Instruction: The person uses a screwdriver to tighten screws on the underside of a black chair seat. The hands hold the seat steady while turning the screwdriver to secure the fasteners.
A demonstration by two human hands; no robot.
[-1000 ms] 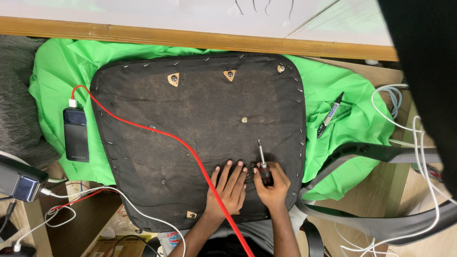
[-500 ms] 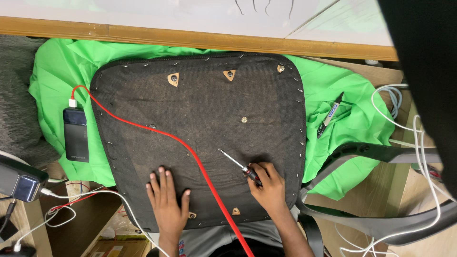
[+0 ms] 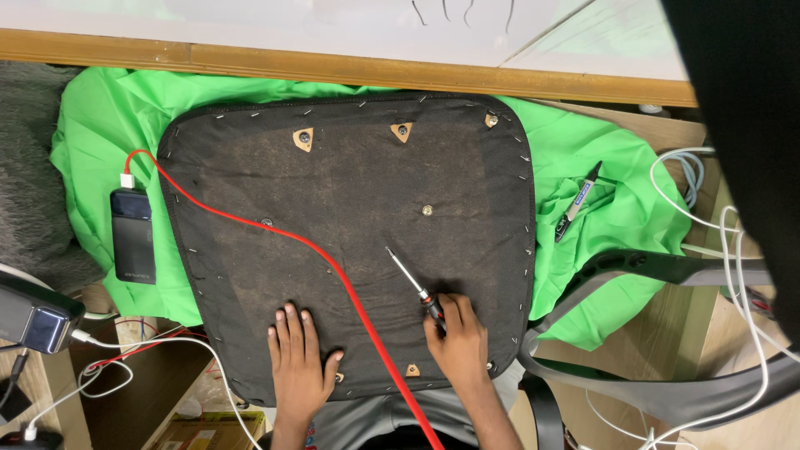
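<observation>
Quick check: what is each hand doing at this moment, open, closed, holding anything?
Left hand: open, palm flat on the black seat underside, holding nothing.
Right hand: closed around the handle of a screwdriver, its tip pointing up-left.

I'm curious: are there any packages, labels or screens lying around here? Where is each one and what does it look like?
Power bank: left of the seat on the green cloth, dark rectangular slab with small pale print.
Marker: right, on the cloth, slim, with a blue-and-white label band.
Cardboard box: bottom left, below the table, brown, print too small to make out.
Grey device: far left edge, rounded block with cables plugged in.
No lit screens.
</observation>
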